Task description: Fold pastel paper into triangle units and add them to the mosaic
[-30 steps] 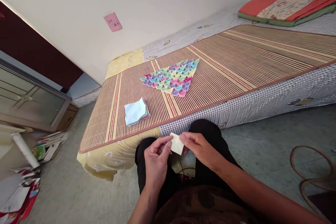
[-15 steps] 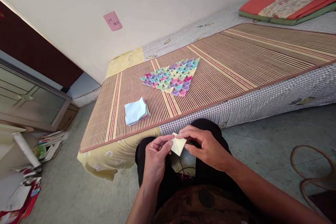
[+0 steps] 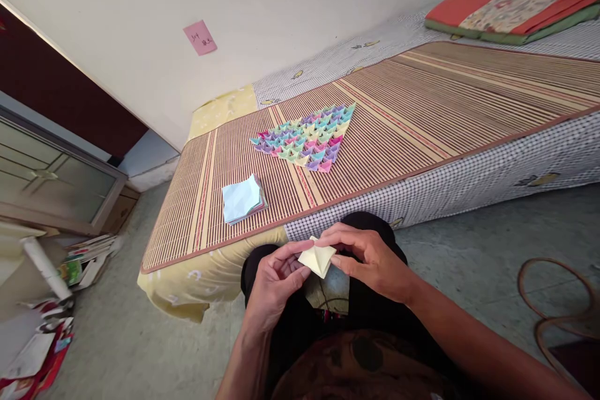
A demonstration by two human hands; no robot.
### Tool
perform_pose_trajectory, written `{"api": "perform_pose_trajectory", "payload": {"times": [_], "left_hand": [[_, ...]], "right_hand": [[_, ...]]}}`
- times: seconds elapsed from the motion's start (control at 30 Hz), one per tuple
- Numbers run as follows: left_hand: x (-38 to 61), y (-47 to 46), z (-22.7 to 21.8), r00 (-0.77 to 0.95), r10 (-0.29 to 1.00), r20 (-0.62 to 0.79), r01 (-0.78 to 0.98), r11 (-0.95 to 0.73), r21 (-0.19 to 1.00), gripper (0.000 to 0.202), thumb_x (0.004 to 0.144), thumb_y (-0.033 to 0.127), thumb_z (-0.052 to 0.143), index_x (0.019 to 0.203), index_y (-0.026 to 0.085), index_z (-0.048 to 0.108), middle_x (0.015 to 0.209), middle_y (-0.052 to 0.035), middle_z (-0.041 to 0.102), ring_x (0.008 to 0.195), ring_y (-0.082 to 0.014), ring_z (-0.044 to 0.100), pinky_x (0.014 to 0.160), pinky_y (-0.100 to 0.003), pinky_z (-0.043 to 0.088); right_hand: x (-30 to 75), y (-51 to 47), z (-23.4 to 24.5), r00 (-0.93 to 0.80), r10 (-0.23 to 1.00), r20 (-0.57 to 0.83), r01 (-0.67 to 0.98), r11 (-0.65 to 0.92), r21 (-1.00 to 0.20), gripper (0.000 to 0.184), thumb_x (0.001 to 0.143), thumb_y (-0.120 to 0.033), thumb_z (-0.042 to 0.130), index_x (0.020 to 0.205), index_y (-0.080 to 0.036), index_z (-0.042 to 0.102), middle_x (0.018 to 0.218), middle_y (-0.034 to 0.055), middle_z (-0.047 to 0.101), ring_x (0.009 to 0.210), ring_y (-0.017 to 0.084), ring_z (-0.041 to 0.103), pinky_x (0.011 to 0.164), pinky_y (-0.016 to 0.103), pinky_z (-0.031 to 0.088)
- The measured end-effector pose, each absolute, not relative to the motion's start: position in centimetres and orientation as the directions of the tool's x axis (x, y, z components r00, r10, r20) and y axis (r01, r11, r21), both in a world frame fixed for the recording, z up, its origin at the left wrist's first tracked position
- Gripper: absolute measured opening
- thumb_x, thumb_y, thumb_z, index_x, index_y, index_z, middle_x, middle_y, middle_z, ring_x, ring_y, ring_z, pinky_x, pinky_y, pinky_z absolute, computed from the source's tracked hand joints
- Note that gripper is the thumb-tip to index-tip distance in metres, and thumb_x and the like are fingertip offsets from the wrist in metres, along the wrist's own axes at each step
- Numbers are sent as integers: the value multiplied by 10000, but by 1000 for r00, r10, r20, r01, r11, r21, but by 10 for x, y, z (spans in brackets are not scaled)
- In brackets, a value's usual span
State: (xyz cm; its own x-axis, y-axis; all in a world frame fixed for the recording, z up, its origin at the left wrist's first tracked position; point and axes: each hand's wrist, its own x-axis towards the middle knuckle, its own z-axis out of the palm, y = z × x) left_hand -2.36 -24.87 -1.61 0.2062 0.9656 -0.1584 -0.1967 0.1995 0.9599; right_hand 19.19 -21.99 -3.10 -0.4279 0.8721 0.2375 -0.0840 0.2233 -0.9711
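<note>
Between my two hands, above my knees, is a small pale yellow folded paper (image 3: 317, 260) with a crease down its middle and a pointed lower corner. My left hand (image 3: 277, 275) grips its left side between thumb and fingers. My right hand (image 3: 368, 262) pinches its right corner and top edge. On the bed mat ahead stands a stack of paper squares (image 3: 244, 199), light blue on top. Behind it lie several rows of folded paper boats (image 3: 304, 137) in pastel colours, set out as a rough triangle.
A striped bamboo mat (image 3: 403, 119) covers the bed. Folded bedding (image 3: 520, 6) lies at the far right. A pink note (image 3: 200, 37) is on the wall. Books and papers (image 3: 89, 259) sit on the floor at left, a brown cord (image 3: 557, 262) at right.
The yellow paper has spread wider, its left corner now showing past my left fingers. My left thumb has shifted lower, and the left hand has opened slightly away from the paper.
</note>
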Motion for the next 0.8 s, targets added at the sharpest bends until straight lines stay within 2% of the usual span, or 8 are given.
{"api": "perform_pose_trajectory", "payload": {"times": [0.17,0.33,0.47,0.63,0.8], "left_hand": [[-24,-247,-19,219,967,-127,-171,166,971,321,819,285,861,1132,218,832,1039,-88,742,907,-187,654,838,-258,522],[-24,-247,-17,239,963,-125,-197,175,965,313,821,273,862,1130,232,832,1064,-69,742,951,-186,663,880,-266,525],[-22,-248,-17,248,961,-124,-218,180,959,339,803,265,875,1138,228,834,1051,-61,739,912,-166,654,839,-243,522],[-20,-247,-19,244,967,-70,-236,130,963,320,824,244,859,1143,247,833,1062,-58,733,935,-158,649,847,-226,519],[-19,-248,-16,263,964,-27,-210,85,974,308,842,242,844,1149,256,831,1056,-61,714,921,-153,642,814,-213,520]], "right_hand": [[190,-222,-33,-402,876,266,-70,261,-963,234,941,-158,626,1091,-248,782,1085,53,695,997,204,664,874,335,542],[190,-226,-35,-403,846,349,-29,369,-929,393,907,-69,624,1180,-314,763,1115,29,633,1013,181,644,878,307,529],[190,-225,-35,-406,830,382,-15,412,-911,360,919,-46,638,1084,-321,801,1074,16,597,993,155,636,883,281,514],[189,-224,-36,-383,833,399,-51,412,-910,280,922,-86,711,1064,-309,803,1071,15,612,1000,156,648,910,278,518],[187,-227,-39,-373,822,431,-38,451,-892,364,923,-46,697,1129,-330,795,1113,20,610,1046,160,649,927,272,523]]}}
